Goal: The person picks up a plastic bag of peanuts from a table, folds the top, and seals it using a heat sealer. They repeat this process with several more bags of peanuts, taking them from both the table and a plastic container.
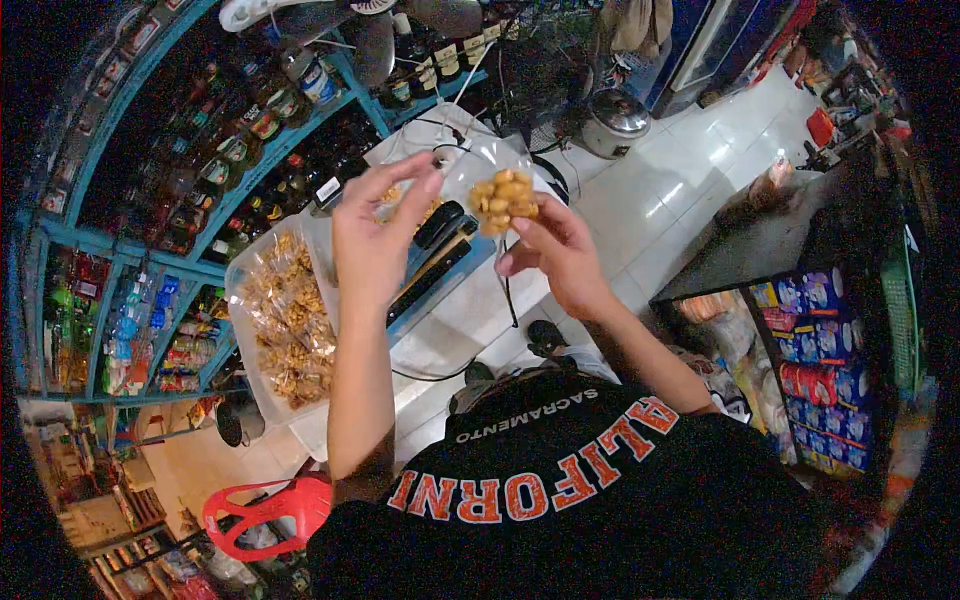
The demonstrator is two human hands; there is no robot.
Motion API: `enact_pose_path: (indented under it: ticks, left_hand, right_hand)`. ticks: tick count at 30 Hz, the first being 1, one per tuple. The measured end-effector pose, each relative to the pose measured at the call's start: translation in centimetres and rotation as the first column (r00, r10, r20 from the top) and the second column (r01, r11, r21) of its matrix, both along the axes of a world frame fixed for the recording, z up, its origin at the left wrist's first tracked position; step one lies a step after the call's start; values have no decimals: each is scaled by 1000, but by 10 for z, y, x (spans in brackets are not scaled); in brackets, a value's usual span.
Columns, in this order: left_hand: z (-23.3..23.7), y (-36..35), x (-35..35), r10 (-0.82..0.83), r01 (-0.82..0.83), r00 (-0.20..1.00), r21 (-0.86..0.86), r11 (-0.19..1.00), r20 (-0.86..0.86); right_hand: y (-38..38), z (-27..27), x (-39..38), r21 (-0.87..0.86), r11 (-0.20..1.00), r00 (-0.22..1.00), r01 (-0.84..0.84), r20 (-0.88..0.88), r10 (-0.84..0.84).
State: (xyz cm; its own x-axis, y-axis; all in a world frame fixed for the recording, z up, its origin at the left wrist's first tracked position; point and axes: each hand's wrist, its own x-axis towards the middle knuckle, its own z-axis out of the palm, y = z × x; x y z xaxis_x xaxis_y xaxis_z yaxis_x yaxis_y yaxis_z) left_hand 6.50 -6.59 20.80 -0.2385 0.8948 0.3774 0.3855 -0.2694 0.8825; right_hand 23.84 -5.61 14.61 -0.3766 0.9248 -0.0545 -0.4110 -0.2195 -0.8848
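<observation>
My right hand [562,258] pinches the lower end of a clear plastic bag of golden-brown, nut-like snacks [503,200], holding it up. To its left, my left hand [382,225] is raised with thumb and fingertips drawn together near the bag's clear upper part. Whether those fingertips grip the plastic, I cannot make out. Below and between the hands lies a long black-and-blue device [432,270] resembling a bag sealer. A translucent tub [240,290] with many bagged snacks stands left of my left forearm. More loose snacks show partly behind my left hand.
Blue shelves [225,268] crowded with bottles line the left. A red plastic chair [270,518] stands at lower left. A rice cooker [615,122] sits on the tiled floor at the back. Hanging packets [820,385] fill a rack on the right. A black cable [510,295] dangles near the device.
</observation>
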Motion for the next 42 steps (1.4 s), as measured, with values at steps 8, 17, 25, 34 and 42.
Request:
enact_pose_path:
  ticks: [8,17,25,34,42]
  left_hand:
    - [17,-34,1,-31,29,997,38,999,73]
    - [-28,1,-96,265,-251,899,85,964,-350]
    - [-148,30,-172,261,-490,765,-269,829,-589]
    - [-148,-5,-220,430,-636,692,-207,744,-580]
    - [-122,-135,-233,556,-654,753,-500,568,-352]
  right_hand:
    - [-20,22,-4,43,984,985,-173,8,173]
    - [-11,-10,14,-30,992,970,-122,209,125]
    - [-15,-29,34,-99,995,951,-1,307,32]
    - [-21,-34,12,-143,989,938,-44,336,90]
    - [-23,-41,-12,-188,974,924,-126,336,185]
